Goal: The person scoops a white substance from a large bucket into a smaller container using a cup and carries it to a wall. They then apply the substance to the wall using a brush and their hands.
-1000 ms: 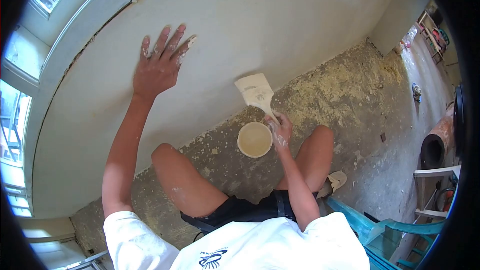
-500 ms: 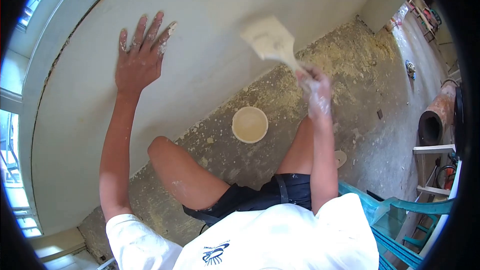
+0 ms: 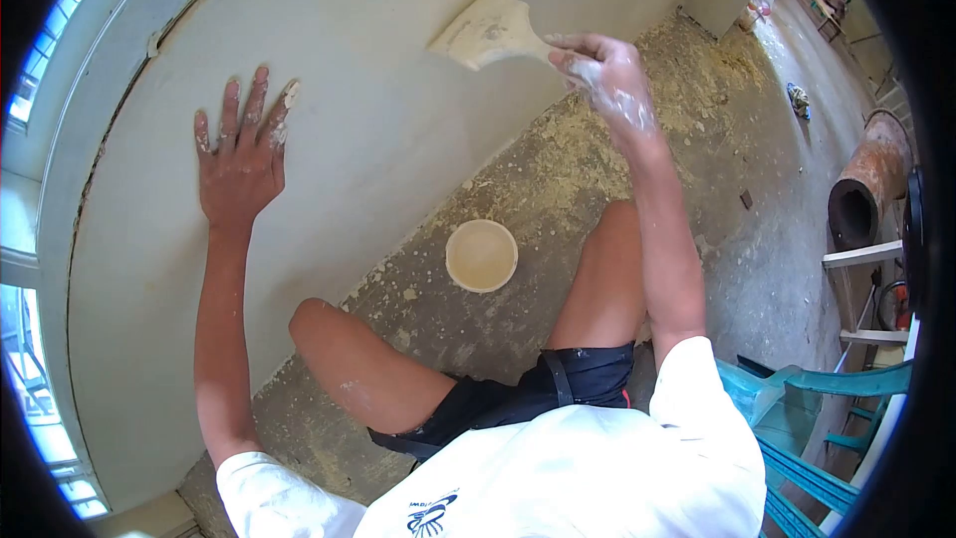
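My left hand [image 3: 242, 154] lies flat on the pale wall [image 3: 368, 60] with its fingers spread. White paste coats several of its fingertips. In my right hand [image 3: 609, 80], also smeared with white, is the handle of a wide cream-coloured putty knife [image 3: 490, 32]. Its flared blade lies close against the wall, and grey marks show on its face. On the floor between my knees stands a round white tub [image 3: 481, 256] with cream-coloured paste inside.
The concrete floor [image 3: 558, 179] is spattered with dried paste along the wall's foot. A teal plastic chair [image 3: 846, 379] stands close at my right, near a white shelf frame [image 3: 864, 254] and a rusty pipe [image 3: 868, 179]. Windows [image 3: 30, 359] line the left.
My right hand has moved the putty knife up and left along the wall, its blade turning flatter. The left hand appears further left and lower as the view shifts slightly.
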Tool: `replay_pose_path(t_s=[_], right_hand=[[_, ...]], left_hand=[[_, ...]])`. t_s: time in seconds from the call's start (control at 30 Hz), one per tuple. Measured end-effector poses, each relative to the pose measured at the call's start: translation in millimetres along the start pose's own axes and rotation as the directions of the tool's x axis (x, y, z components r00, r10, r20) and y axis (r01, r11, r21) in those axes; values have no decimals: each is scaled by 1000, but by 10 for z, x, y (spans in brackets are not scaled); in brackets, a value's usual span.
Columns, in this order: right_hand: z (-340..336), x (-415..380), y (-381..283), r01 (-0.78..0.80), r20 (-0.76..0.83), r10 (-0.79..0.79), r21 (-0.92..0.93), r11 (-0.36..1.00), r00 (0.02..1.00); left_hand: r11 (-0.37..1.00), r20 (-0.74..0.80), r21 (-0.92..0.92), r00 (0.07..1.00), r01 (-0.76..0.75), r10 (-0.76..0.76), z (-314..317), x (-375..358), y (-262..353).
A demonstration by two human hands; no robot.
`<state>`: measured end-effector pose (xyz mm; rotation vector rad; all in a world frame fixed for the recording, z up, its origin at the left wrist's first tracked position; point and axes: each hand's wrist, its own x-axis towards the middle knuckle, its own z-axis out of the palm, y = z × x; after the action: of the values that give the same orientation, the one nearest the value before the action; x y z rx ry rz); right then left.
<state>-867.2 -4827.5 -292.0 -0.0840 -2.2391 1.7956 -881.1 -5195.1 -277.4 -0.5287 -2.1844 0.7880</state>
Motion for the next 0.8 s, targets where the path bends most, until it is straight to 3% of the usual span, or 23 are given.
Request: replay_pose_path(t_s=[0.1, 0.17, 0.27, 0.33, 0.4, 0.47, 0.5, 0.53, 0.57, 0.63, 0.7, 0.73, 0.8], right_hand=[[31, -279, 355, -59, -51, 59, -2, 998, 997], [147, -472, 942, -138, -29, 147, 206, 969, 989], [445, -531, 1606, -198, -70, 205, 98, 975, 976], [525, -376, 1766, -116, -31, 112, -245, 962, 993], [504, -31, 1742, -40, 23, 53, -364, 930, 998], [334, 221, 1130, -70, 37, 80, -219, 973, 996], [233, 274, 641, -181, -5, 185, -216, 959, 983], [96, 328, 411, -59, 17, 62, -160, 985, 998], [-26, 326, -20, -66, 1, 67, -125, 990, 998], [-197, 221, -557, 102, -20, -103, -40, 994, 994], [-326, 155, -766, 261, -61, -260, 8, 965, 964], [-342, 133, -817, 260, -66, -259, 15, 965, 964], [-351, 101, -897, 311, -133, -281, 367, 877, 950]], left_hand=[[1000, -42, 11, 999, -28, 29, -11, 19, -11], [1000, -36, 12, 999, -20, 20, -27, 26, -5], [1000, -26, 12, 1000, -11, 12, -39, 26, -6], [1000, -23, 5, 1000, -19, 19, -37, 25, 3], [1000, -34, 1, 999, -8, 8, -19, 22, -3], [1000, -39, 1, 999, -4, 4, -7, 13, -3], [1000, -42, 3, 999, -6, 6, -4, 13, -6], [1000, -46, 0, 999, -6, 6, -12, 23, -11], [1000, -41, -3, 999, -4, 4, -31, 30, -12], [1000, -36, -12, 999, -5, 4, -46, 29, 10], [1000, -25, -26, 1000, -6, 5, -52, 18, -4], [1000, -26, -21, 1000, -13, 12, -61, 23, -17], [999, -5, -45, 1000, 0, -1, -88, 25, -5]])
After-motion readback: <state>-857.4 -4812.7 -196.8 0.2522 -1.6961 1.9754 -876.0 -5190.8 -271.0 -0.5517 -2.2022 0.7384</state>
